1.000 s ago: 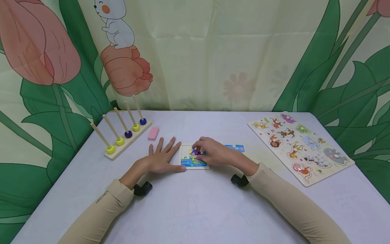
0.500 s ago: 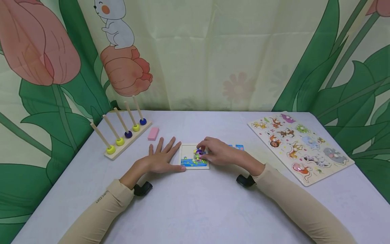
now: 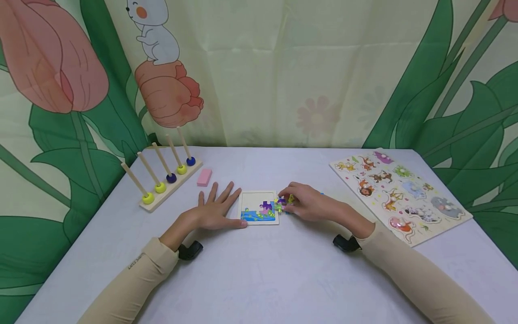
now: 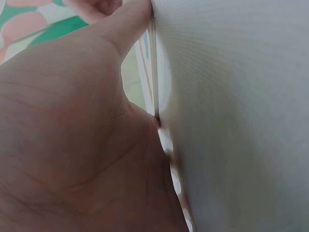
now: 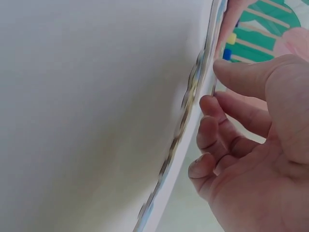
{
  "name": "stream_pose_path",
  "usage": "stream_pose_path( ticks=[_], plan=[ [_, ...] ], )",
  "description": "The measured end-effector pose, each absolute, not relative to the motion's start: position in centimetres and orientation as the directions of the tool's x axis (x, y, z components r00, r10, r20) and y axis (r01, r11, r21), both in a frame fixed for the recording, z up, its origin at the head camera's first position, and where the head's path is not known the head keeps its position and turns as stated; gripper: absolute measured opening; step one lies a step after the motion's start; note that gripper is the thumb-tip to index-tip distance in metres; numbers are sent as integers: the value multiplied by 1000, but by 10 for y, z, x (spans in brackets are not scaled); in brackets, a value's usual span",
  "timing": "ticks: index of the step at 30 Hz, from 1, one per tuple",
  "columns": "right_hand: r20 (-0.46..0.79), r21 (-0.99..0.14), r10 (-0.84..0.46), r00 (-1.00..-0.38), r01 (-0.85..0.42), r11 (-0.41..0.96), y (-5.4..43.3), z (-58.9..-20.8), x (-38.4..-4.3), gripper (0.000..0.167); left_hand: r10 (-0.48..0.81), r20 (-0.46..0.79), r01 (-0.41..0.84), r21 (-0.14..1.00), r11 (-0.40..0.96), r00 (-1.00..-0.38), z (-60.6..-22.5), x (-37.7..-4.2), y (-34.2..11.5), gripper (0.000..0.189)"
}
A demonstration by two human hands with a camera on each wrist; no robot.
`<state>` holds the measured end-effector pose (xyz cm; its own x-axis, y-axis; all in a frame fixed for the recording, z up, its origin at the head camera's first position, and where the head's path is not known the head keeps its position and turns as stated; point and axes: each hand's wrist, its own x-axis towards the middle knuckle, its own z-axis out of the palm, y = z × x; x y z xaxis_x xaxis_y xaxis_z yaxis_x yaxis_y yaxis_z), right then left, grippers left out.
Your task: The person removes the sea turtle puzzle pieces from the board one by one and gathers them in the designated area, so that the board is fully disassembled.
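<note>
A small framed jigsaw puzzle (image 3: 251, 197) lies on the table, its lower part filled with blue, green and purple pieces and its upper part bare. Flat at its left side, my left hand (image 3: 216, 211) has its fingers spread and its thumb on the frame's lower left corner. Just past the right rim, my right hand (image 3: 305, 202) pinches a green and purple jigsaw piece (image 3: 279, 206) between thumb and fingertips. More colourful pieces show partly under that hand. In the right wrist view, thumb and index finger (image 5: 241, 108) come close together beside the pieces (image 5: 181, 121), seen edge-on.
A wooden peg stand (image 3: 171, 185) with yellow and blue rings stands at the left. A pink block (image 3: 204, 177) lies beside it. On the right is a large animal puzzle board (image 3: 398, 193). A printed curtain (image 3: 259, 90) hangs behind the white table (image 3: 259, 279).
My right hand has moved right, from over the puzzle frame to just beyond its right rim, carrying the piece along. The left hand has stayed in place.
</note>
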<state>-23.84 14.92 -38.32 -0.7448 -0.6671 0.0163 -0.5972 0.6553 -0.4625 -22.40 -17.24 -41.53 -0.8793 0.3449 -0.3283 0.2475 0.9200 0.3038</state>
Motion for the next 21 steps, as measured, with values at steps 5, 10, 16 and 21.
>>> stream_pose_path(
  ticks=[5,10,16,21],
  plan=[
    [14,-457,-656,-754,-589,667,166,-384,-236,36,342,-328,243,305,921,-881,-415,-224,-172,114],
    [49,-456,-651,-758,-597,660,182,-387,-233,34,342,-326,244,305,920,-881,-414,-224,-172,114],
    [61,-452,-654,-754,-605,655,197,-389,-231,34,338,-322,245,297,923,-884,-415,-223,-173,114],
    [42,-435,-642,-765,-592,678,207,-389,-228,33,343,-317,248,303,920,-884,-413,-222,-172,114]
  ],
)
